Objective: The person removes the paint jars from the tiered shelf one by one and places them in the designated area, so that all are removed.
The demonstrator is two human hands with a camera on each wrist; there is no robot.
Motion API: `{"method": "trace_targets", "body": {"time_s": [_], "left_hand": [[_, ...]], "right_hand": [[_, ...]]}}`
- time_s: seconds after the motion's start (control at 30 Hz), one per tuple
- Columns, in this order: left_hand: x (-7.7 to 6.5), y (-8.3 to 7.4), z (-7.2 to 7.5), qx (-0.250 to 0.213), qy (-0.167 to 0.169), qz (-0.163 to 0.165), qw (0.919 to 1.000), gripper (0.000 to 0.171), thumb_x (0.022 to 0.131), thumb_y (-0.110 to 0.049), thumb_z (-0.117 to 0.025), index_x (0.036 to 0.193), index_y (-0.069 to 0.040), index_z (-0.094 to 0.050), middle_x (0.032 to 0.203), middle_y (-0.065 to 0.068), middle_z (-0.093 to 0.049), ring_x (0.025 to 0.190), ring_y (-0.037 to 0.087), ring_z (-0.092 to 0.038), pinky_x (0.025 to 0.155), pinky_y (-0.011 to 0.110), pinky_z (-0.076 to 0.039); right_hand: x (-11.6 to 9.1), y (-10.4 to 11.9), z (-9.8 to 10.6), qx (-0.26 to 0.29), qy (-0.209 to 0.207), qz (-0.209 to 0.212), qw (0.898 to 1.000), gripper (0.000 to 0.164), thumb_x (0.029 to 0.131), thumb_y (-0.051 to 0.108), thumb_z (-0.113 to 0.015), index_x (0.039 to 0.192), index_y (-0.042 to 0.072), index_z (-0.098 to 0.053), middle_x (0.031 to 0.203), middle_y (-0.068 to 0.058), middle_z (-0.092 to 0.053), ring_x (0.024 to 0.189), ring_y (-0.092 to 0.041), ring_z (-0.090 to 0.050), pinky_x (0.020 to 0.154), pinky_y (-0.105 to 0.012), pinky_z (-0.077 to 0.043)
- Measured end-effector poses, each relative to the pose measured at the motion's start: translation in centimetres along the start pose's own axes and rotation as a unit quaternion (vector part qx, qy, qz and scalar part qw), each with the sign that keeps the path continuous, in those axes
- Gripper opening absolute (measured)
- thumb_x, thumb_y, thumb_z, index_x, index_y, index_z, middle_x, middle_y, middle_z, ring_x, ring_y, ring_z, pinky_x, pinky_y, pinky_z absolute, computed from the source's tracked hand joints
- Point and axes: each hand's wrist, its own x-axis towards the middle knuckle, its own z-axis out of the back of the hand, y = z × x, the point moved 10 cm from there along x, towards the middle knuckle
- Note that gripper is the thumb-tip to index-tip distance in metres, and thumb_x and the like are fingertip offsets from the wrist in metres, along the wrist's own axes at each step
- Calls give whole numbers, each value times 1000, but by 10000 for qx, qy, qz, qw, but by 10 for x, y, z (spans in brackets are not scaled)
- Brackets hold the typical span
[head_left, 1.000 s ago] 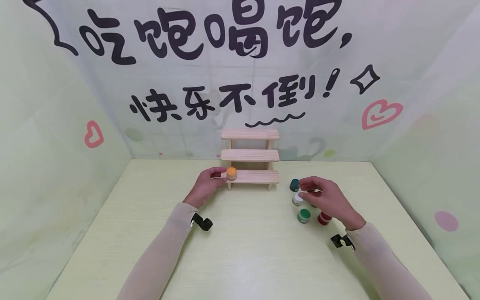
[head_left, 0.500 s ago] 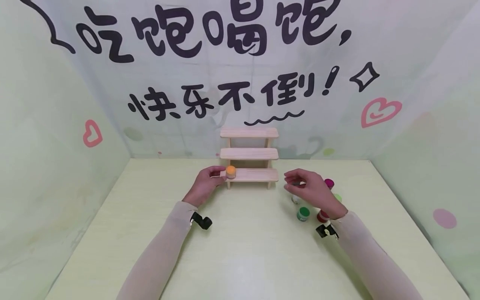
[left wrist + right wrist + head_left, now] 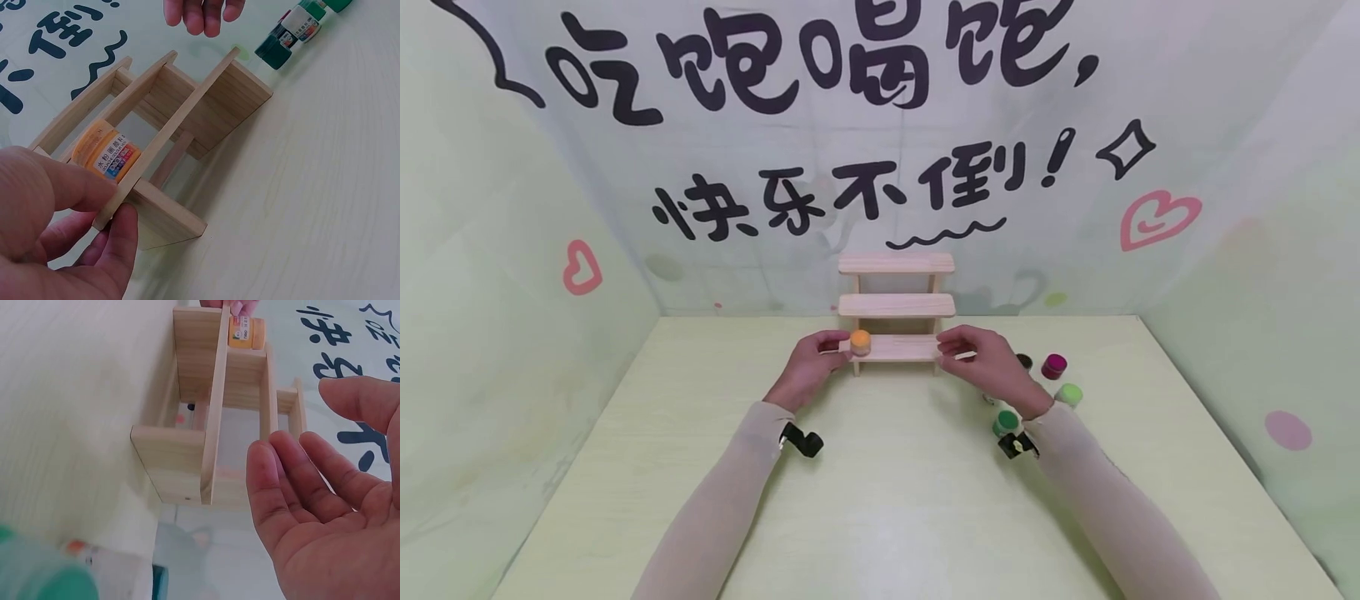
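Observation:
A wooden three-step shelf (image 3: 897, 306) stands against the back wall. On the left end of its lowest step sits an orange paint jar (image 3: 860, 342), its printed label showing in the left wrist view. My left hand (image 3: 805, 367) pinches that end of the step, thumb on top beside the jar and fingers curled beneath the board (image 3: 169, 134). At the other end of the same step, my right hand (image 3: 992, 364) holds nothing. Its fingers are loosely bent with the thumb apart, and the right wrist view shows the palm (image 3: 337, 531) close beside the shelf.
Several paint jars stand right of the shelf: a magenta-lidded jar (image 3: 1055, 367), a light green one (image 3: 1070, 395), a green one (image 3: 1006, 423) and a dark-lidded one (image 3: 1024, 362). The right arm partly hides the group. The left wrist view shows a dark teal jar (image 3: 275, 51) near the shelf.
My right hand has travelled left, from over the paint jars to the right end of the lowest step. The left hand keeps its grip on the step, and the orange jar stays in place.

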Motion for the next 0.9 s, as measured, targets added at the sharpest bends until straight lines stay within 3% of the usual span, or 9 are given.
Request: {"method": "trace_targets", "body": {"time_s": [0.27,0.53,0.9], "left_hand": [[1,-1,2,75,-28,23,10000,46,95,-8,-74,140,-9,-65,129,14,-57,110,24,-52,88,31,-52],[2,3,2,127,-25,108,9999,45,96,-11,-74,140,-11,-65,133,14,-55,120,24,-48,92,29,-54],[1,2,0,-147,-23,152,9998,44,97,-8,-73,140,-8,-64,129,14,-58,108,20,-56,96,32,-57]], "right_hand": [[20,9,-25,98,-41,120,9999,34,97,17,-76,127,1,-71,117,-12,-76,106,-24,-72,95,-40,-62],[41,14,-50,205,-13,58,9998,34,96,17,-78,125,1,-71,115,-9,-75,105,-24,-71,99,-43,-61],[64,16,-72,250,-111,57,9996,38,95,17,-79,128,0,-70,116,-10,-75,107,-25,-71,99,-42,-60]]}}
